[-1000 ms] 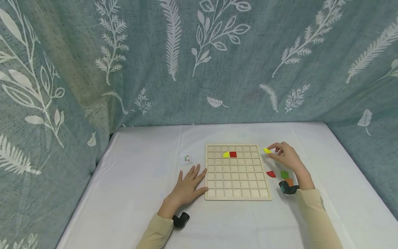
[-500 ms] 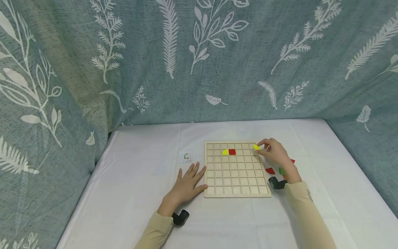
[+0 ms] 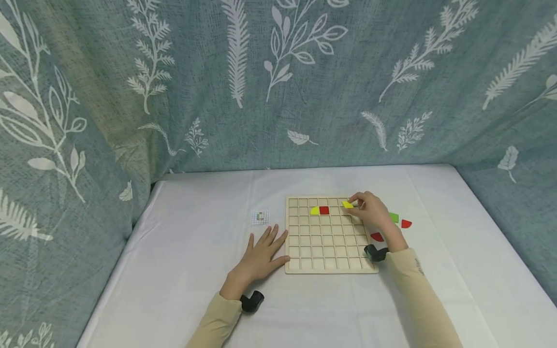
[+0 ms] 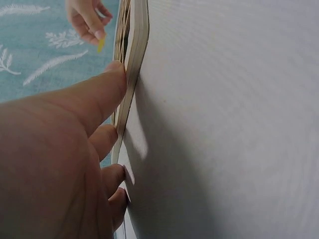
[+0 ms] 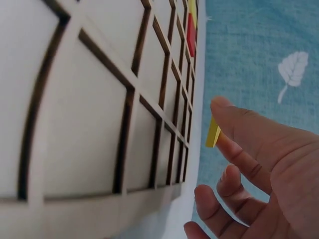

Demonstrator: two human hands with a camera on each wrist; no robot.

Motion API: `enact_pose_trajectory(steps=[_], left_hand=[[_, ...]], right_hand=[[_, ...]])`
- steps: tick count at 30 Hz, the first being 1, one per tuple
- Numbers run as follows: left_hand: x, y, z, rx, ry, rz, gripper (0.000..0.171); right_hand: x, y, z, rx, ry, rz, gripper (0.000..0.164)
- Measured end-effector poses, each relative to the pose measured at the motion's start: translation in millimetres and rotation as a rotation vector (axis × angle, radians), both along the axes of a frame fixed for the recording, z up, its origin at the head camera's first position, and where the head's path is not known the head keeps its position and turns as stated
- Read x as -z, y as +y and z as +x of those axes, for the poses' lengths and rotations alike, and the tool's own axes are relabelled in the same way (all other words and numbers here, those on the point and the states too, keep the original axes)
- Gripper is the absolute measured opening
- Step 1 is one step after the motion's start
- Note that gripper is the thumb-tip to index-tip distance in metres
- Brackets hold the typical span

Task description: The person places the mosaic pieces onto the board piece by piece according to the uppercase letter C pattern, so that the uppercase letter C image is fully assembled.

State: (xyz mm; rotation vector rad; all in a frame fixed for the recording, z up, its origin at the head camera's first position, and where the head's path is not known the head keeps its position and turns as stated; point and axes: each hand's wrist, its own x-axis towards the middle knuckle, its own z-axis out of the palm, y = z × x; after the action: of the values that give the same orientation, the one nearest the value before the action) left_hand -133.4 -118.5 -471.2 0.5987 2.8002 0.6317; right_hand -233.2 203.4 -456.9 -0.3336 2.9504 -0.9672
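My right hand [image 3: 370,210] pinches a yellow tile [image 3: 347,204] between thumb and fingers, above the upper right part of a wooden grid board [image 3: 311,251]. In the right wrist view the yellow tile [image 5: 213,133] shows its thin edge, apart from the board. A yellow quarter-round tile [image 3: 315,211] and a red square tile [image 3: 324,210] sit side by side in the board's upper cells. With fingers spread and straight, my left hand [image 3: 257,260] lies on the cloth, its thumb [image 4: 102,89] touching the board's left edge.
Right of the board lie a red quarter-round tile [image 3: 376,237], another red tile [image 3: 406,224] and a green piece [image 3: 394,217], partly behind the hand. A small card [image 3: 260,217] with a printed grid lies left of the board. A patterned curtain [image 3: 243,140] hangs behind the table.
My right hand has carried the yellow tile leftward from beside the board to over its upper right cells. My left hand stays at the board's left edge.
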Motion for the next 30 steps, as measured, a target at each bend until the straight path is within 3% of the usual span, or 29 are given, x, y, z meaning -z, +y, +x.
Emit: enact_pose_trajectory(steps=[7,23,30], left_hand=[[-1.2,0.5,0.3,0.001,-0.003,-0.005,0.064],[0.1,0.4,-0.3,0.0,0.002,-0.017,0.064],[0.3,0.1,-0.8,0.002,-0.001,-0.012,0.064]], right_hand=[[3.1,-8.1,-3.0,-0.009,-0.066,-0.002,0.029],[6.7,-21.7,-8.3,-0.055,-0.033,0.124,0.03],[6.0,-15.2,-7.5,-0.077,-0.074,0.021,0.024]])
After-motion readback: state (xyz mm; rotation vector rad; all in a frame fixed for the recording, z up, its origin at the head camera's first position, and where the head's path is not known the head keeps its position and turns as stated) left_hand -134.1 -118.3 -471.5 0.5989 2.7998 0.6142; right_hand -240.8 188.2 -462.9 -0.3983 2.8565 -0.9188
